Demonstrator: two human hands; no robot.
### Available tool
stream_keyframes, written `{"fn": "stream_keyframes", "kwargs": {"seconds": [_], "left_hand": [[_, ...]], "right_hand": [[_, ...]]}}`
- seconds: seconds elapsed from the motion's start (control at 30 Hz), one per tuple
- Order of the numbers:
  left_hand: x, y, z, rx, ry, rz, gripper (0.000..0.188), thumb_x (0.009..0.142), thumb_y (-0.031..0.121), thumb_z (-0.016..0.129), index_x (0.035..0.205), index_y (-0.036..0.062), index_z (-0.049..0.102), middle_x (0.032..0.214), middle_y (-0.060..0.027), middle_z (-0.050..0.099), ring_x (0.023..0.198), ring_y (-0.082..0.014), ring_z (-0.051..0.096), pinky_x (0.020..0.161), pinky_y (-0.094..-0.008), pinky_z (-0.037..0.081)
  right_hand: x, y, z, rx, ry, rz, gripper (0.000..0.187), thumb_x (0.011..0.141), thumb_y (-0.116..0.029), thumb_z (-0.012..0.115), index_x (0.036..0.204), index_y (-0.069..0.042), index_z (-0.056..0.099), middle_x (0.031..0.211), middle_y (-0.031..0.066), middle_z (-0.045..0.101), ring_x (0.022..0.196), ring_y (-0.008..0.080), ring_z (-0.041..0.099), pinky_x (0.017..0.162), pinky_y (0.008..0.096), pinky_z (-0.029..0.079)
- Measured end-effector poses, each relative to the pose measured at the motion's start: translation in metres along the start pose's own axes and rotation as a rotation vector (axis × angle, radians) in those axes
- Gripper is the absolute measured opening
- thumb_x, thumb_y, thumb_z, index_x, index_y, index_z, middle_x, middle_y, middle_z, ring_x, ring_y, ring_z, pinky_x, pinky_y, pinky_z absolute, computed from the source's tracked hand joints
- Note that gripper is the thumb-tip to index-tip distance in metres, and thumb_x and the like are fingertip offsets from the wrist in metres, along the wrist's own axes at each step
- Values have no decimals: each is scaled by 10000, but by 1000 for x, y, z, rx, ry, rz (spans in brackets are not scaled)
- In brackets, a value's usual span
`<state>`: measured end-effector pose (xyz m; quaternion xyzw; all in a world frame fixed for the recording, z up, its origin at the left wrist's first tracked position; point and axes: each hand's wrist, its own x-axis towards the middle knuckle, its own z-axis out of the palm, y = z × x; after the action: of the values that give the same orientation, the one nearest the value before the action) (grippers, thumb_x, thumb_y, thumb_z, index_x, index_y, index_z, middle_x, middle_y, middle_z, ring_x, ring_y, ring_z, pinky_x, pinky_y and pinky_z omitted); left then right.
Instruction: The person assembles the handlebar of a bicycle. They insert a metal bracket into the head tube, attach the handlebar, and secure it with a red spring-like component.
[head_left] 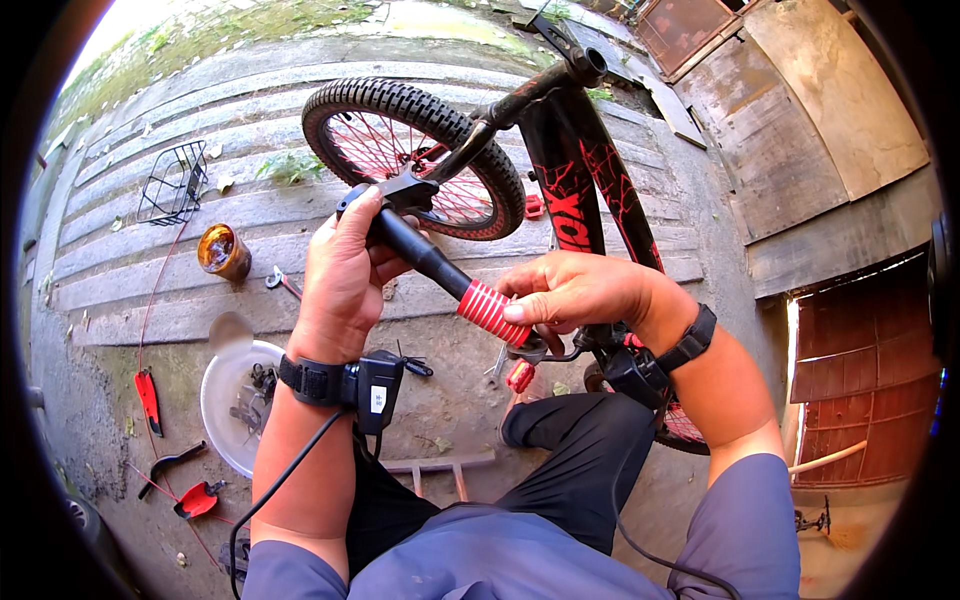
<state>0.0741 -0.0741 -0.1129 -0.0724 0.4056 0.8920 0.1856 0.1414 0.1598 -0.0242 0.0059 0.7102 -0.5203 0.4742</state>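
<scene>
My left hand (340, 270) is wrapped around the upper end of a black tube (425, 255), just below its dark crosswise head piece. The tube slants down to the right into a red sleeve with white stripes (490, 308). My right hand (575, 290) pinches this sleeve near its lower end, thumb on top. A dark fitting shows below the sleeve, partly hidden by my fingers. Behind my hands stands a black and red bicycle frame (565, 170). A wheel with a knobby tyre and red spokes (410, 155) is beyond the tube.
At left are a black wire basket (172, 185), an amber jar (223, 252) and a white tub (215, 405) holding dark small parts. Red and black pieces (148, 400) and a bent black bar (172, 468) lie on the ground. Wooden boards (835, 90) stand at right.
</scene>
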Motion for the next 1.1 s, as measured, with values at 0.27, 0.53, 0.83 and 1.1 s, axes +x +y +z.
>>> {"fn": "stream_keyframes", "kwargs": {"seconds": [0.27,0.53,0.83,1.1], "left_hand": [[-1,1,-1,-6,-6,-3,279,949,282,624,1061,31,582,877,-145,697,775,-280,721,712,-403,617],[-1,0,0,-5,-32,5,284,951,289,627,1059,31,575,882,-147,697,783,-278,723,705,-395,620],[0,7,-4,-29,-7,21,285,946,289,634,1050,31,573,870,-158,699,762,-279,720,688,-391,622],[5,17,-15,-67,49,86,295,948,284,629,1077,20,599,858,-136,700,740,-250,716,667,-378,621]], "right_hand": [[-4,-1,13,240,-13,-4,510,954,-408,601,1282,-31,499,824,22,596,568,79,549,472,224,449],[1,5,13,210,5,-35,506,926,-439,633,1238,-59,515,845,11,582,583,64,534,451,220,423],[-10,2,13,216,-80,65,380,949,-289,608,1191,-7,525,878,99,642,713,176,667,620,310,558],[-40,4,8,122,-80,105,395,953,-276,580,1203,24,516,955,102,695,842,185,697,544,268,519]]}}
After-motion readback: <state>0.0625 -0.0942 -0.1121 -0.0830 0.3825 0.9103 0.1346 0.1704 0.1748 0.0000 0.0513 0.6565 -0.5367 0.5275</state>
